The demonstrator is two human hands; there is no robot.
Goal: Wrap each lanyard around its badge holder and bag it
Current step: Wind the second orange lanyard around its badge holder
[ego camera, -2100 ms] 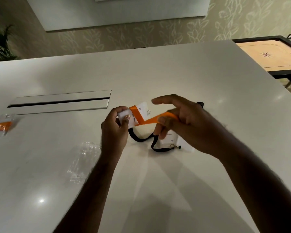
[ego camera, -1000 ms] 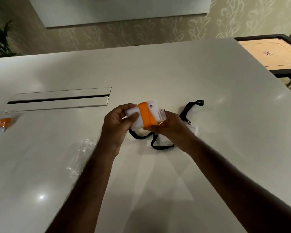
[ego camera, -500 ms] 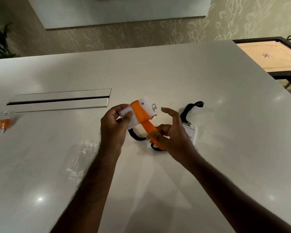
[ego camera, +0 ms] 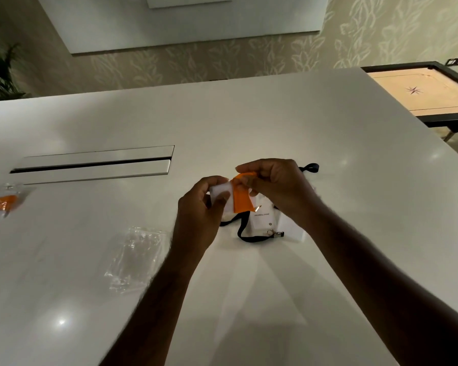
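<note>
The left hand [ego camera: 198, 207] pinches the badge holder [ego camera: 220, 196] above the table [ego camera: 249, 122], its long axis running left to right. The right hand [ego camera: 278, 188], nearer the loose end, closes on the orange lanyard [ego camera: 241, 200] just above the holder. Half a second ago that hand held the strap low; now it has looped over the top.

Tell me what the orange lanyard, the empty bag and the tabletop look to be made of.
Orange lanyard: flat woven fabric, probably; matte, and it folds softly around the holder.
Empty bag: thin clear plastic film; see-through, crinkled, with glints.
Tabletop: smooth, hard white surface, glossy; it mirrors lamp spots. Stone or laminate, I cannot tell.
</note>
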